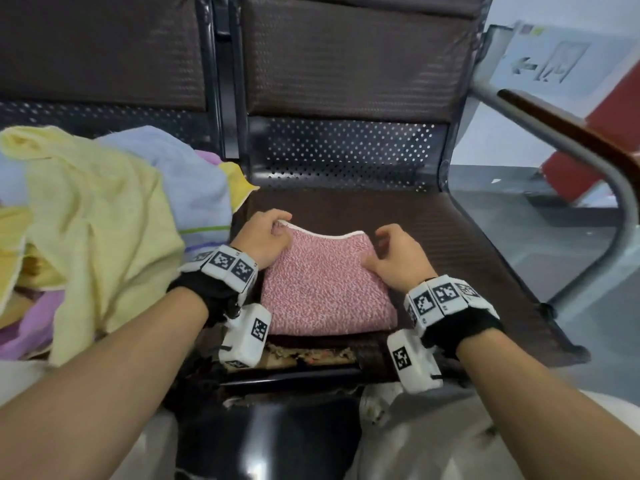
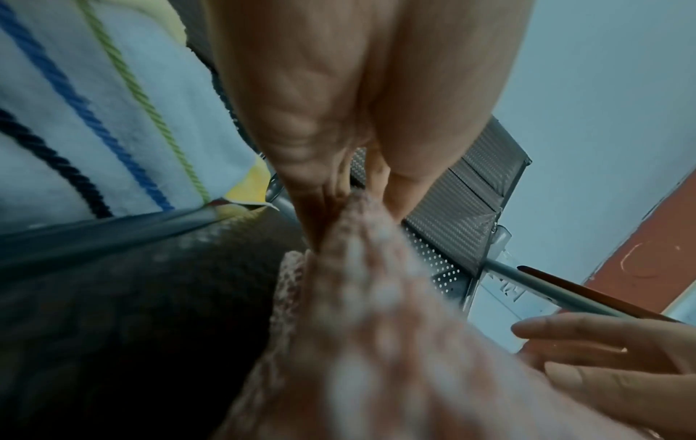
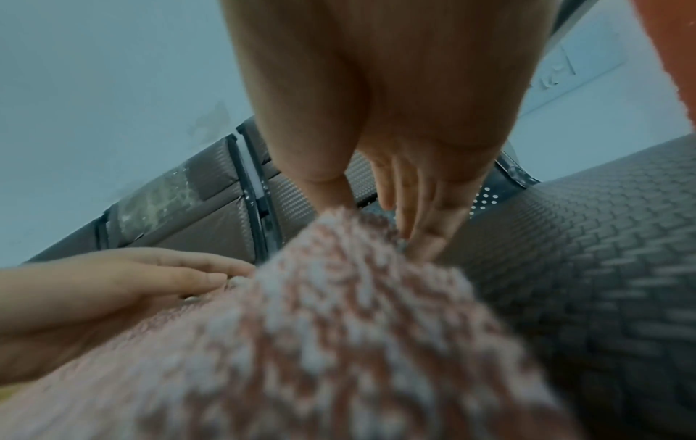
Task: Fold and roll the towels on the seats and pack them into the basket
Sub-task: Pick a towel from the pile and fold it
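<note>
A pink speckled towel (image 1: pixel 322 282) lies folded into a rectangle on the brown seat (image 1: pixel 467 244) in front of me. My left hand (image 1: pixel 273 230) grips its far left corner, fingers curled over the white hem; up close the left fingertips (image 2: pixel 331 196) pinch the towel (image 2: pixel 361 297). At the far right corner, my right hand (image 1: pixel 388 251) holds the towel (image 3: pixel 320 312) with the thumb on top and the fingers (image 3: pixel 425 235) down along the edge. No basket is in view.
A loose pile of towels covers the seat to the left: yellow (image 1: pixel 97 220), light blue (image 1: pixel 180 168), purple (image 1: pixel 31 327). A metal armrest with a wooden top (image 1: pixel 588 143) bounds the seat on the right. The perforated backrest (image 1: pixel 346 154) stands behind.
</note>
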### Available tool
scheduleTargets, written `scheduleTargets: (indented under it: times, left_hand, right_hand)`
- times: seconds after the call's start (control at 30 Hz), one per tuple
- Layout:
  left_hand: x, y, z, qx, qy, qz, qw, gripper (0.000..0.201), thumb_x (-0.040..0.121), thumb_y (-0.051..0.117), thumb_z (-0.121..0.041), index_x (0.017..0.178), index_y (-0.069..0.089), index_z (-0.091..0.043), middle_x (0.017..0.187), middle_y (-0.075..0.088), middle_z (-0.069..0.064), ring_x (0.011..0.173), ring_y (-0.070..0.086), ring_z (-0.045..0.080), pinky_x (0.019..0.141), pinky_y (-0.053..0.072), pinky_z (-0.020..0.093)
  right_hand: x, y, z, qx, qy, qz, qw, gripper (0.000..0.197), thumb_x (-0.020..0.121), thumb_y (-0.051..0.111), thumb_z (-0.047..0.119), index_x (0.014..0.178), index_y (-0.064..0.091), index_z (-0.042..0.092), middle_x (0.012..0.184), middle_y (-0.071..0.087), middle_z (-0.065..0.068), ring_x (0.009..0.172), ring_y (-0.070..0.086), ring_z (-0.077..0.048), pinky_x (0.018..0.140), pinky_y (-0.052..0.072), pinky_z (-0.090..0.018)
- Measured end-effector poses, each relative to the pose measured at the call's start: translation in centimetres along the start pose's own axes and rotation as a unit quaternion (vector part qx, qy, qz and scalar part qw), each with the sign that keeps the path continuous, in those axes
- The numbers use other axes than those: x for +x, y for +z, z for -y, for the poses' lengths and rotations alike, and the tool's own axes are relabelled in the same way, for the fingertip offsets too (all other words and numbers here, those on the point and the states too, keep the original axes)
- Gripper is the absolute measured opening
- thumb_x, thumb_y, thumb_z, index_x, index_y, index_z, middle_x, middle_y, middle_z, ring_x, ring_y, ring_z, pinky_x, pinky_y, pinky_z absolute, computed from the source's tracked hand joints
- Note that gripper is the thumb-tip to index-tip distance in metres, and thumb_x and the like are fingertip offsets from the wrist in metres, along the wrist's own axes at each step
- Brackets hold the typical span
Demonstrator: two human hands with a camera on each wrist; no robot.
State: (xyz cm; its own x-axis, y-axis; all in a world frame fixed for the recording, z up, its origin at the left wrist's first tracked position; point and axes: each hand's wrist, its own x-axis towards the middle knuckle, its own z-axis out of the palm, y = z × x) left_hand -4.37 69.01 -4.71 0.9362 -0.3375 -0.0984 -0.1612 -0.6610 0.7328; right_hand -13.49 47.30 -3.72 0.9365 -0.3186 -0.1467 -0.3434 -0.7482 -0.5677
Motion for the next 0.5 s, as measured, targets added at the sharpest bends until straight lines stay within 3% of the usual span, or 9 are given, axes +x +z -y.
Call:
scheduleTargets:
  times: [0.1, 0.17, 0.23, 0.3, 0.4, 0.5]
  left_hand:
    - [-1.5, 0.1, 0.0, 0.005, 0.014, 0.011, 1.0, 0.057, 0.085, 0.065, -0.013, 0.138, 0.045, -0.017, 0.145, 0.034, 0.009, 0.135, 0.034, 0.022, 0.111, 0.025, 0.028]
    - [-3.0, 0.0, -0.4, 0.026, 0.041, -0.009, 0.999, 0.052, 0.083, 0.067, -0.015, 0.133, 0.051, -0.02, 0.144, 0.034, 0.007, 0.135, 0.032, 0.021, 0.11, 0.022, 0.027]
    - [-4.6, -0.1, -0.8, 0.037, 0.082, -0.029, 0.996, 0.031, 0.084, 0.066, -0.018, 0.115, 0.063, -0.021, 0.125, 0.048, 0.005, 0.116, 0.046, 0.017, 0.101, 0.033, 0.023]
    - [-6.4, 0.1, -0.9, 0.031, 0.116, 0.017, 0.993, 0.02, 0.086, 0.065, -0.023, 0.106, 0.066, -0.021, 0.11, 0.056, 0.001, 0.1, 0.053, 0.012, 0.092, 0.04, 0.021]
    - [-8.1, 0.9, -0.2, 0.124, 0.135, 0.123, 0.975, 0.047, 0.084, 0.064, -0.043, 0.125, 0.058, -0.019, 0.123, 0.051, 0.0, 0.119, 0.044, 0.013, 0.098, 0.025, 0.014]
    - [-8.8, 1.7, 0.7, 0.168, 0.123, 0.138, 0.968, 0.073, 0.075, 0.07, -0.052, 0.136, 0.048, -0.02, 0.133, 0.039, -0.004, 0.128, 0.031, 0.01, 0.105, 0.016, 0.017]
  right_hand:
    - [-2.0, 0.1, 0.5, -0.053, -0.124, -0.034, 0.99, 0.02, 0.078, 0.074, 0.014, 0.092, 0.062, 0.022, 0.1, 0.047, 0.003, 0.095, 0.05, -0.015, 0.092, 0.044, -0.028]
    - [-3.3, 0.3, 0.9, -0.072, -0.189, 0.016, 0.979, 0.014, 0.08, 0.071, 0.014, 0.08, 0.063, 0.026, 0.09, 0.054, 0.007, 0.084, 0.053, -0.01, 0.087, 0.049, -0.034]
    - [-4.4, 0.2, 0.9, -0.122, -0.207, 0.101, 0.966, 0.007, 0.083, 0.068, 0.026, 0.089, 0.064, 0.025, 0.094, 0.056, 0.007, 0.089, 0.054, -0.01, 0.088, 0.049, -0.038]
    - [-5.4, 0.1, 0.0, -0.177, -0.188, 0.167, 0.952, 0.036, 0.082, 0.068, 0.031, 0.116, 0.058, 0.023, 0.112, 0.049, 0.005, 0.107, 0.049, -0.013, 0.099, 0.043, -0.036]
    - [-6.5, 0.2, -0.6, -0.191, -0.168, 0.202, 0.946, 0.066, 0.074, 0.068, 0.012, 0.135, 0.042, 0.02, 0.13, 0.037, 0.001, 0.122, 0.04, -0.016, 0.105, 0.038, -0.033]
    - [-7.0, 0.8, 0.1, -0.216, -0.182, 0.132, 0.95, 0.047, 0.078, 0.062, 0.012, 0.124, 0.052, 0.022, 0.125, 0.049, 0.0, 0.119, 0.047, -0.02, 0.1, 0.042, -0.036]
